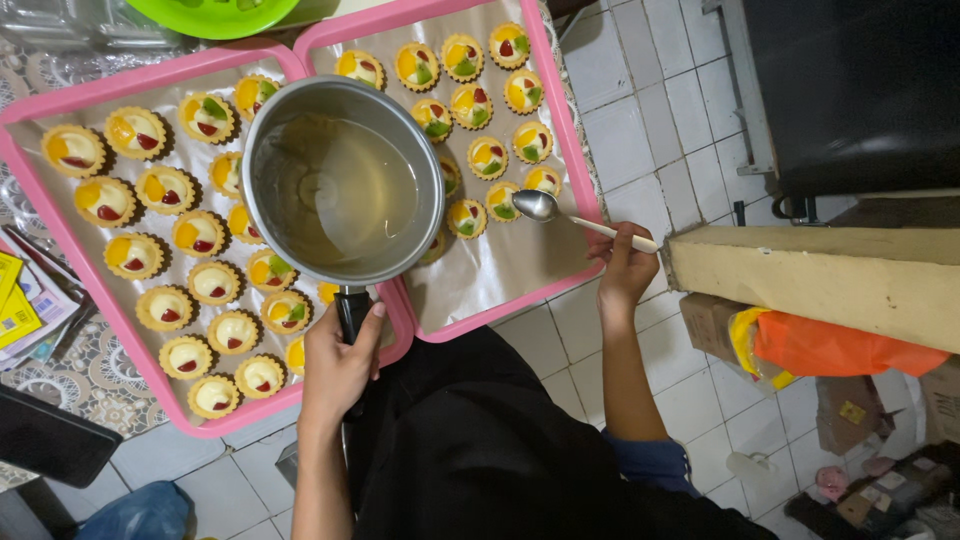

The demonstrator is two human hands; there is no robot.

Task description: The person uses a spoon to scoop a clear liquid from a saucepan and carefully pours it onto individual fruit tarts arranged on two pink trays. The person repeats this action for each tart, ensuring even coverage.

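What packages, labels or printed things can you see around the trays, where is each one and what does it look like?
Yellow printed packets: left edge beside the pink tray, flat, yellow with dark print.
Orange plastic bag: right, under the beige beam, crumpled, with a yellow part.
Cardboard box: right, beside the bag, brown, plain.
Small brown box: lower right floor, with a yellow square label.

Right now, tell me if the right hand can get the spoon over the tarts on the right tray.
Probably yes. The right hand already holds the spoon over the right tray, its bowl beside the nearest tarts; only the pot covers those at the tray's left edge.
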